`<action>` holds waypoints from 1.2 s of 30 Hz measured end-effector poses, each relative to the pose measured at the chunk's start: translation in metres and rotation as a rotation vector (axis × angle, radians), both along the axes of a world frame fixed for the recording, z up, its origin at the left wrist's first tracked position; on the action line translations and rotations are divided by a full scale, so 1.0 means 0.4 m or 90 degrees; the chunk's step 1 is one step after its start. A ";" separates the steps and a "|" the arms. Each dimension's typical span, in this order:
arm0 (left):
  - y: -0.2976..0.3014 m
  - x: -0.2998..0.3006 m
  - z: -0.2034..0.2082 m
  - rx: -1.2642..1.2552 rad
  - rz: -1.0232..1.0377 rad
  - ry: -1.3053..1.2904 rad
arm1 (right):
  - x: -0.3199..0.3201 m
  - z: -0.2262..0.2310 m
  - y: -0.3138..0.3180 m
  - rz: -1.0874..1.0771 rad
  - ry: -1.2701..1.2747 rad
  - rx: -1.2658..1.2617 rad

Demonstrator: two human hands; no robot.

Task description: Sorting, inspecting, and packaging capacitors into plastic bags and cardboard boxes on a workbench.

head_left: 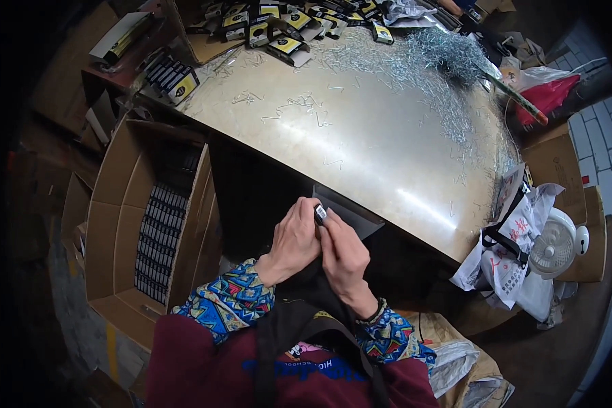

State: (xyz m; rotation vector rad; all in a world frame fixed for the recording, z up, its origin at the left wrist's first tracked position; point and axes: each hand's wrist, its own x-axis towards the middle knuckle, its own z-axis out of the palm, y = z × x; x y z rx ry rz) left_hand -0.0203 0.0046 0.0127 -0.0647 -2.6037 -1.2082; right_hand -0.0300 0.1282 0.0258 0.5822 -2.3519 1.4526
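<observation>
My left hand (pixel 294 239) and my right hand (pixel 345 253) meet just below the near edge of the shiny metal table (pixel 360 129). Together they pinch a small black object with a light end (pixel 320 215), held between the fingertips of both hands. A dark flat packet (pixel 350 214) lies under my right fingers at the table edge. Both sleeves are patterned blue, and a black strap runs down my chest.
An open cardboard box (pixel 115 224) at my left holds rows of small dark packs. Several black-and-yellow packets (pixel 279 30) and a heap of thin metal pins (pixel 428 61) lie at the table's far side. Printed plastic bags (pixel 517 258) and a small white fan (pixel 557 245) are at the right.
</observation>
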 end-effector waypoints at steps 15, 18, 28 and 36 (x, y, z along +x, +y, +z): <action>-0.005 -0.254 0.067 0.066 -0.052 0.124 | -0.267 0.021 0.046 0.000 -0.127 -0.137; -0.264 -0.271 0.107 -0.295 0.076 0.082 | -0.337 0.034 0.020 0.098 0.048 0.090; -0.505 -0.667 0.088 -0.465 -0.035 0.114 | -0.834 -0.012 -0.088 -0.164 0.134 0.606; -0.464 -0.781 0.208 -0.498 -0.155 -0.261 | -0.598 -0.033 0.178 -0.022 0.051 0.515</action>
